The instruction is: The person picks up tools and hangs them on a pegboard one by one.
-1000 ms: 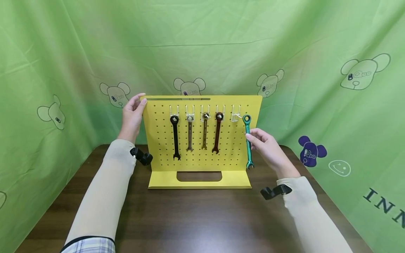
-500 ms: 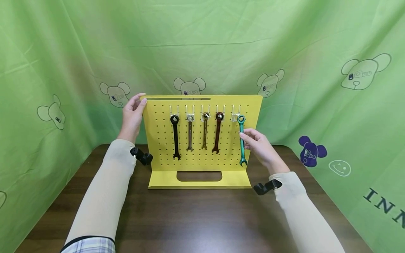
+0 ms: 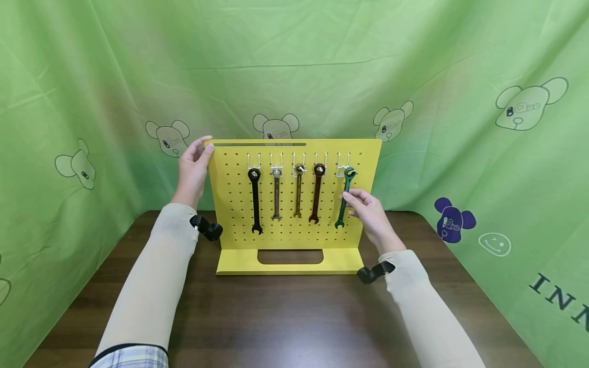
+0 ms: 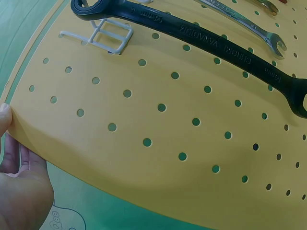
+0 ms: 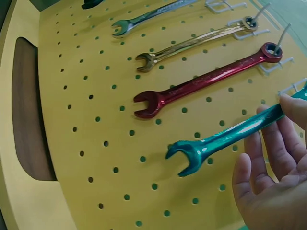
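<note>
My right hand (image 3: 370,214) pinches a green combination wrench (image 5: 230,136) by its upper shaft, between thumb and fingers. Its ring end is up at the rightmost white hook (image 3: 341,170), whose tip shows at the ring; the open end points down, slightly left. At the upper left corner of the yellow pegboard (image 3: 370,145), my left hand (image 3: 192,171) grips the edge, thumb in front and fingers behind. Black (image 4: 192,38), silver (image 3: 276,199), gold (image 3: 298,194) and red (image 5: 211,81) wrenches hang in a row from the other hooks, ring ends up.
The pegboard stands upright on a yellow base (image 3: 234,263) with a rectangular cutout, upon a dark brown wooden table (image 3: 285,317). Green printed curtains (image 3: 294,61) surround the table at the back and sides.
My right hand has carried the green wrench leftward from beside the board to the rightmost hook, and its lower end has swung left. My left hand has stayed at the corner.
</note>
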Demonstrator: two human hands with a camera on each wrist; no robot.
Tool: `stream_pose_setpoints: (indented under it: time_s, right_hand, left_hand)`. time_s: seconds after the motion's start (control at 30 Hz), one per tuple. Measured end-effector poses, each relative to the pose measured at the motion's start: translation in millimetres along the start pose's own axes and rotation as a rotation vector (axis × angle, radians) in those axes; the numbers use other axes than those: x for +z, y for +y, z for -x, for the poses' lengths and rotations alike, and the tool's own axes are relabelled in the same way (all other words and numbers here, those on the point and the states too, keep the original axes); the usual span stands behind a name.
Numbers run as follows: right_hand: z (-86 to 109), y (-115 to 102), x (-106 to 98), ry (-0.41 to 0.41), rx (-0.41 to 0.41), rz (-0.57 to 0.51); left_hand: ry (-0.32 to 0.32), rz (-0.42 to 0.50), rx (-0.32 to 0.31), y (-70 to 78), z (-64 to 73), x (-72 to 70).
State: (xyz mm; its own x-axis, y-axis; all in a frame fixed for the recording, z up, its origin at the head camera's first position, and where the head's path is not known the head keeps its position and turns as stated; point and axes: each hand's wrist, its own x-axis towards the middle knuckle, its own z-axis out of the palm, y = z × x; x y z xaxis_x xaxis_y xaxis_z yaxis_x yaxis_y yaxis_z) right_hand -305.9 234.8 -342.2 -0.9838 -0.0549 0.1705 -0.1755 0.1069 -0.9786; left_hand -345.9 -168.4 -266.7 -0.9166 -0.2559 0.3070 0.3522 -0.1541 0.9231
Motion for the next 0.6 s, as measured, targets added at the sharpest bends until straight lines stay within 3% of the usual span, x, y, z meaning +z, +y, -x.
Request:
stream_pose_setpoints:
  time_s: [0.3,0.6]
  right_hand:
    - [3.3,8.1,-0.9,0.002,0.012,0.026]
    - [12.7,17.8,-19.3,-0.01,0.016,0.104]
  left_hand:
    - [0.002,-0.005,0.001,0.4,-0.6,0.1]
    - [0.0,-0.041,-0.012,2.4,0.0,-1.3]
